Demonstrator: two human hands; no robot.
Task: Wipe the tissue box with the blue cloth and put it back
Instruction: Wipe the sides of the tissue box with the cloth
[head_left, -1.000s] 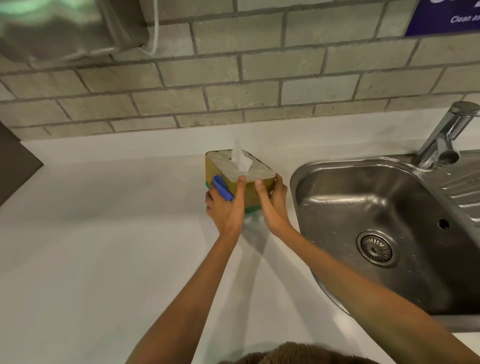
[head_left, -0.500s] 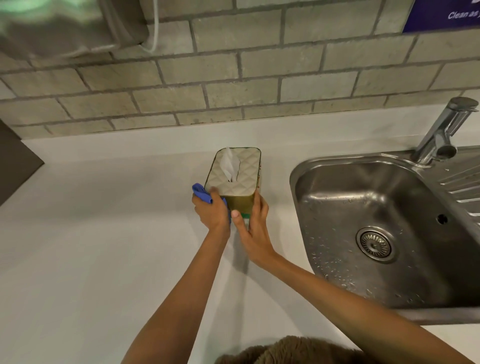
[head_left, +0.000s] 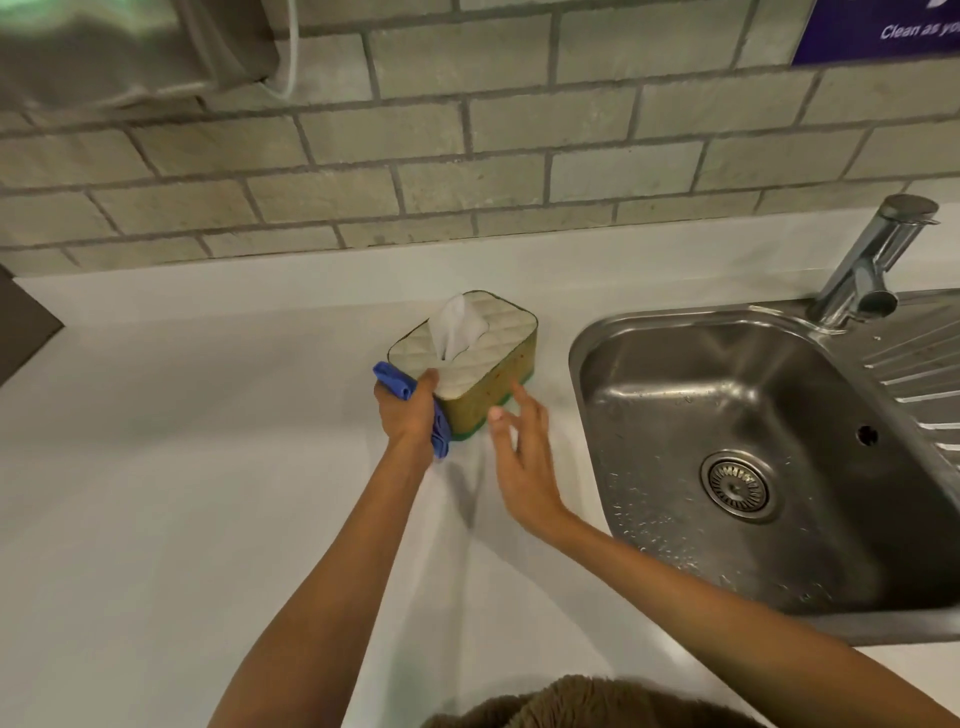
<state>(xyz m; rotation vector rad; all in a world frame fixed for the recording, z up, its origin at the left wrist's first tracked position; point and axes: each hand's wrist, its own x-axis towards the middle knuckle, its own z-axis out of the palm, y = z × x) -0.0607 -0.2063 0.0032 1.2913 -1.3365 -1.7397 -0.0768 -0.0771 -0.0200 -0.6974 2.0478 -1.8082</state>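
Note:
The tissue box (head_left: 480, 364), gold-sided with a quilted white top and a white tissue sticking up, stands on the white counter (head_left: 182, 467) just left of the sink. My left hand (head_left: 408, 410) holds the blue cloth (head_left: 397, 384) bunched in its fingers and presses it against the box's near-left corner, thumb on the top edge. My right hand (head_left: 522, 457) hovers close to the box's near-right side with fingers spread, not touching it and holding nothing.
A steel sink (head_left: 753, 441) with a drain and a tap (head_left: 867, 265) lies right of the box. A brick-tiled wall (head_left: 467, 145) runs behind the counter. A metal dispenser (head_left: 119, 47) hangs at the upper left.
The box has turned on the counter so its long side faces right-front. My right hand has let go of it and drawn back; my left hand stays at the corner with the cloth.

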